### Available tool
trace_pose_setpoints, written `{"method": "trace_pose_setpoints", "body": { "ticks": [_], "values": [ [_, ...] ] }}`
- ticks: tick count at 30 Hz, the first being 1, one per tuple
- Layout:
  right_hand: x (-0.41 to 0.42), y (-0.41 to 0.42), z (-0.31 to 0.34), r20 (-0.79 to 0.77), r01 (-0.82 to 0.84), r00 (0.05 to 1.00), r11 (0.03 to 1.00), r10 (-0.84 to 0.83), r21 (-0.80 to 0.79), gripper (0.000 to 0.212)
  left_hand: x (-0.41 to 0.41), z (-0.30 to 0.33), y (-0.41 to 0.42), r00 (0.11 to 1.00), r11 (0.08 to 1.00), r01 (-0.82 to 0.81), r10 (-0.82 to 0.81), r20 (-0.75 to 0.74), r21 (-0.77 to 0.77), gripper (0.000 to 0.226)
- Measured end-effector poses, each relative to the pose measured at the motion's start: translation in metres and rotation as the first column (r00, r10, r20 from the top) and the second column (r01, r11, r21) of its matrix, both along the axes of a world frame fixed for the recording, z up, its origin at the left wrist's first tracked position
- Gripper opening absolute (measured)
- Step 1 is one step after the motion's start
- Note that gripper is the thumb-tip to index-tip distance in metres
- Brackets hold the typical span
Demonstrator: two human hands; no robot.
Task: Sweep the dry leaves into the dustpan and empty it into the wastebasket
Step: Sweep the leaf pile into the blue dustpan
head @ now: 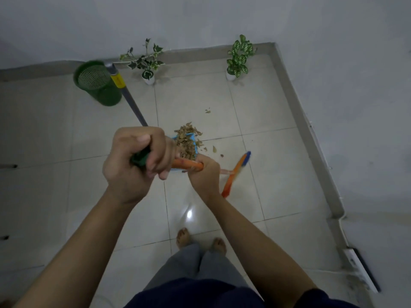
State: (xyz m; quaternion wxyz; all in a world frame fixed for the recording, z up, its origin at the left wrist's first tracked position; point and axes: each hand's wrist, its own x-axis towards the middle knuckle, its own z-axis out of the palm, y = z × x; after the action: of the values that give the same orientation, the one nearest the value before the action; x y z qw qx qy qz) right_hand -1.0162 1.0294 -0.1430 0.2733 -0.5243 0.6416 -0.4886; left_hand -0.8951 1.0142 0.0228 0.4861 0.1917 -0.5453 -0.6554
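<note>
A blue dustpan lies on the tiled floor just beyond my hands, heaped with dry brown leaves. A few loose leaves lie farther off and to the pan's right. My left hand grips a green handle end. My right hand holds the orange handle of the broom. The broom's orange head with blue bristles stands to the right of the pan. The green mesh wastebasket stands by the far wall at the left.
A grey pole with a yellow label runs from behind my left hand up past the wastebasket. Two small potted plants stand along the far wall. The right wall and skirting close in the corner. My bare feet are below.
</note>
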Motion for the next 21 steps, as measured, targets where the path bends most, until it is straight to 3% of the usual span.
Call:
{"method": "trace_pose_setpoints", "body": {
  "ticks": [3,6,8,10,11,12,14,16,18,20,21],
  "values": [
    [0.007,0.022,-0.023,-0.032,0.047,0.999,0.99,-0.043,0.136,0.028,0.001,-0.01,0.001,0.999,0.996,-0.011,0.008,0.033,0.084,0.034],
    [0.017,0.034,-0.045,-0.022,0.082,0.997,0.955,-0.078,0.284,0.046,-0.005,-0.026,0.009,0.989,0.992,-0.016,-0.003,0.147,0.126,0.03],
    [0.022,0.033,-0.05,0.043,0.049,0.997,0.94,-0.067,0.337,0.045,-0.008,-0.034,0.014,0.971,0.993,-0.036,0.008,0.238,0.114,0.029],
    [0.025,0.023,-0.047,0.245,-0.035,0.965,0.888,-0.088,0.458,0.031,-0.009,-0.037,0.016,0.955,0.995,-0.055,0.027,0.296,0.085,0.03],
    [0.026,0.013,-0.046,0.303,-0.064,0.95,0.898,-0.08,0.436,0.03,-0.008,-0.038,0.015,0.949,0.996,-0.063,0.038,0.314,0.069,0.031],
    [0.028,0.003,-0.046,0.247,0.031,0.961,0.936,-0.125,0.352,0.032,-0.007,-0.038,0.013,0.944,0.996,-0.073,0.051,0.327,0.057,0.031],
    [0.028,-0.01,-0.043,0.38,0.117,0.898,0.953,-0.221,0.279,0.033,-0.005,-0.037,0.008,0.935,0.994,-0.099,0.078,0.347,0.041,0.03],
    [0.027,-0.027,-0.045,0.265,0.146,0.943,0.966,-0.201,0.214,0.036,-0.004,-0.035,0.005,0.934,0.994,-0.111,0.096,0.345,0.022,0.03],
    [0.015,-0.037,-0.04,0.063,0.065,0.995,0.983,-0.077,0.174,0.04,-0.005,-0.03,0.004,0.94,0.993,-0.116,0.11,0.322,0.0,0.03],
    [0.008,-0.042,-0.037,0.023,0.04,0.999,0.976,-0.046,0.212,0.041,-0.005,-0.024,0.004,0.95,0.993,-0.119,0.12,0.289,-0.02,0.03],
    [0.007,-0.042,-0.033,0.045,0.027,0.998,0.989,-0.034,0.145,0.039,-0.005,-0.02,0.003,0.957,0.993,-0.118,0.12,0.265,-0.023,0.03]
  ]
}}
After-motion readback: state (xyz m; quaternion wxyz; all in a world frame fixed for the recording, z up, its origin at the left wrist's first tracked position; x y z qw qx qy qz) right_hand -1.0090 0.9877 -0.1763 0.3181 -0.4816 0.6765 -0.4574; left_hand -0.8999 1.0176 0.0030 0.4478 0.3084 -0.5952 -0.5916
